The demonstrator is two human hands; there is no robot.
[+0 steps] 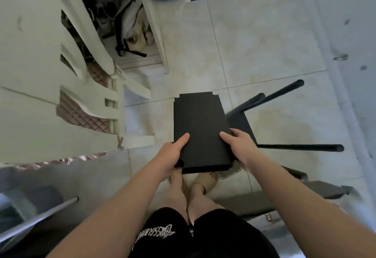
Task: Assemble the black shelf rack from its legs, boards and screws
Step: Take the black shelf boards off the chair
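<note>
Black shelf board (198, 127) gripped at near corners by left hand (172, 154) and right hand (241, 148), thumbs on top, beside legged rack section (244, 122).

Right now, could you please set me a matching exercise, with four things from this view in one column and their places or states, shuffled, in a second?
Column one:
1. black board
2. black legs
3. white chair
4. sandals

Column two:
A. on the person's feet
B. gripped by the left hand and the right hand
C. stands at the left of the view
D. jut from the part-built rack on the floor

Pairs: 1-B, 2-D, 3-C, 4-A.
</note>
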